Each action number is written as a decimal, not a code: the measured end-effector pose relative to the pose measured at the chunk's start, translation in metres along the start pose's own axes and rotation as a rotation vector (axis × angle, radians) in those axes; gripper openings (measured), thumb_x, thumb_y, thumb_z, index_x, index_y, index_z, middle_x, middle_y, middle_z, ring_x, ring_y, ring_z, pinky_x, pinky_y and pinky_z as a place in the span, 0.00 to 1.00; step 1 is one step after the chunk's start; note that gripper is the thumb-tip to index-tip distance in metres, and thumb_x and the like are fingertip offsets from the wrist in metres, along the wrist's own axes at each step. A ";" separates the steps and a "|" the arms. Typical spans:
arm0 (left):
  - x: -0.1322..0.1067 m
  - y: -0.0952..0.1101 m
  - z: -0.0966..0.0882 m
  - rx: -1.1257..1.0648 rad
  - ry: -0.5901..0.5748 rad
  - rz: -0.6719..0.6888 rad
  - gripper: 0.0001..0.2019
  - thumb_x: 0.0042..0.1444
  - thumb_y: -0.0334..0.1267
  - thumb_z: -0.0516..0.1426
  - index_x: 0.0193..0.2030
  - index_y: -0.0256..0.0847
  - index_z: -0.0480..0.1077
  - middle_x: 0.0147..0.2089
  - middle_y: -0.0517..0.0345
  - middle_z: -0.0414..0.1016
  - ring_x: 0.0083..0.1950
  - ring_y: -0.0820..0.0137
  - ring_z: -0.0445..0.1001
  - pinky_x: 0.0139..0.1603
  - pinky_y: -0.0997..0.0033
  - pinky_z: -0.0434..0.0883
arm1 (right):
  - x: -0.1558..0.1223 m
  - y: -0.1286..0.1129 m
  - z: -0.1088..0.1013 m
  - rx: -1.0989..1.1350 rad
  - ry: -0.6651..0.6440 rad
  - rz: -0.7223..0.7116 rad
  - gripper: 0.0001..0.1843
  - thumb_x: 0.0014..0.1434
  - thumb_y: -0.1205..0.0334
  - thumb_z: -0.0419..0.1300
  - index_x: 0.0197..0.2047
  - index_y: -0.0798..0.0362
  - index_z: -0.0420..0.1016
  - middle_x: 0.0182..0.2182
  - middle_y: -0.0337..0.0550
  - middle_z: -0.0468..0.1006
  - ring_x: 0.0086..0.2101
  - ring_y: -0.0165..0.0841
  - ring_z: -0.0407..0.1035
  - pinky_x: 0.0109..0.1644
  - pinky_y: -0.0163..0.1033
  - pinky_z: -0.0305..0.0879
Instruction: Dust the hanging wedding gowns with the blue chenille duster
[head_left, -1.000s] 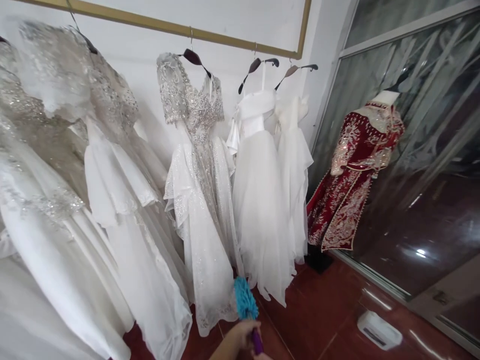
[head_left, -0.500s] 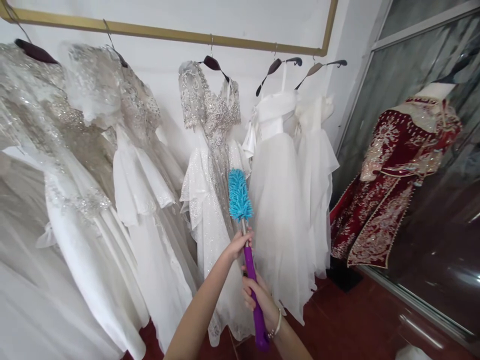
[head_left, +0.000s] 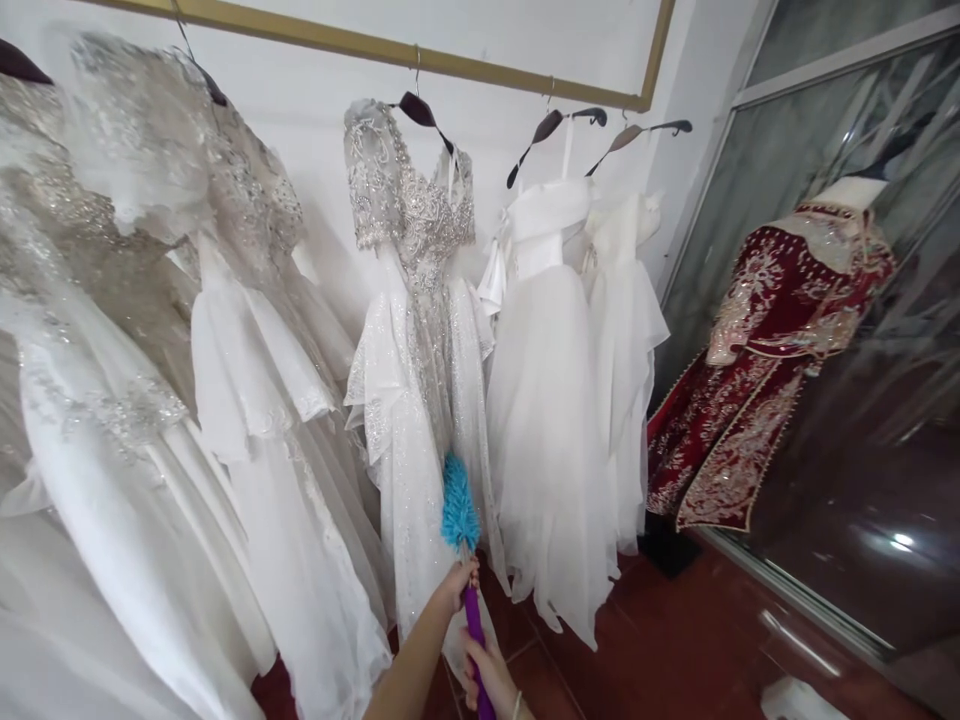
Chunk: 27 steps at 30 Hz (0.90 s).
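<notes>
A duster [head_left: 460,503] with a fluffy blue head and a purple handle points away from me at the lower middle. My left hand [head_left: 459,583] is closed round its metal neck, just below the blue head. Lower down, my right hand [head_left: 489,672] wraps round the purple handle; a pale bracelet shows at that wrist. The blue head lies against or just in front of the skirt of a beaded white gown [head_left: 420,350]; whether it touches cannot be made out. That gown hangs from a dark hanger [head_left: 418,108].
More white gowns [head_left: 255,330] hang at the left, and two plainer white dresses [head_left: 536,380] at the right, from a gold rail [head_left: 480,72]. A red embroidered outfit [head_left: 780,300] stands on a mannequin by glass panels [head_left: 862,450]. The floor [head_left: 637,650] is reddish tile.
Both hands have moved the duster down and slightly left, from the gown's upper skirt to lower on it. The view has shifted a little, with the left gowns sliding further left.
</notes>
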<state>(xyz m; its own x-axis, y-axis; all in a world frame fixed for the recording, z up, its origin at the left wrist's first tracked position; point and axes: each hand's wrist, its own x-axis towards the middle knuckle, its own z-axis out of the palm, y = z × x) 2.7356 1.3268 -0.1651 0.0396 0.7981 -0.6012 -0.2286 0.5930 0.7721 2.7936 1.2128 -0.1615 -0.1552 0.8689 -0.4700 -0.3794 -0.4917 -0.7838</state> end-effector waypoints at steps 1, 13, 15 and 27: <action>0.000 -0.004 0.002 0.007 0.013 -0.016 0.11 0.54 0.35 0.58 0.24 0.43 0.61 0.14 0.70 0.53 0.14 0.78 0.54 0.19 0.76 0.58 | -0.001 0.000 -0.002 -0.001 0.004 0.015 0.30 0.26 0.34 0.67 0.23 0.47 0.62 0.08 0.24 0.59 0.08 0.20 0.48 0.10 0.30 0.46; -0.019 0.163 0.050 -0.109 -0.155 0.333 0.11 0.53 0.38 0.59 0.42 0.43 0.64 0.19 0.74 0.57 0.17 0.82 0.56 0.20 0.81 0.58 | -0.009 -0.143 0.033 0.002 -0.176 -0.283 0.34 0.41 0.35 0.65 0.43 0.50 0.66 0.13 0.21 0.63 0.09 0.20 0.50 0.10 0.28 0.47; -0.031 0.191 0.055 -0.127 -0.216 0.445 0.16 0.52 0.39 0.60 0.47 0.44 0.63 0.20 0.74 0.57 0.16 0.83 0.56 0.20 0.81 0.57 | -0.012 -0.162 0.043 -0.013 -0.210 -0.328 0.36 0.43 0.35 0.64 0.48 0.50 0.65 0.14 0.21 0.63 0.09 0.20 0.50 0.10 0.28 0.47; 0.000 0.114 0.026 -0.171 -0.179 0.307 0.22 0.47 0.44 0.63 0.46 0.45 0.60 0.21 0.76 0.54 0.17 0.83 0.56 0.20 0.80 0.57 | 0.001 -0.107 0.020 -0.113 -0.118 -0.231 0.35 0.41 0.32 0.63 0.42 0.51 0.66 0.12 0.22 0.63 0.09 0.22 0.51 0.11 0.31 0.47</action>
<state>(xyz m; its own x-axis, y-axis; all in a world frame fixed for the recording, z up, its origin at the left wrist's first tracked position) 2.7350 1.3978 -0.0715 0.1096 0.9506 -0.2903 -0.4142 0.3092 0.8560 2.8154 1.2673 -0.0698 -0.1841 0.9561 -0.2281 -0.3140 -0.2771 -0.9081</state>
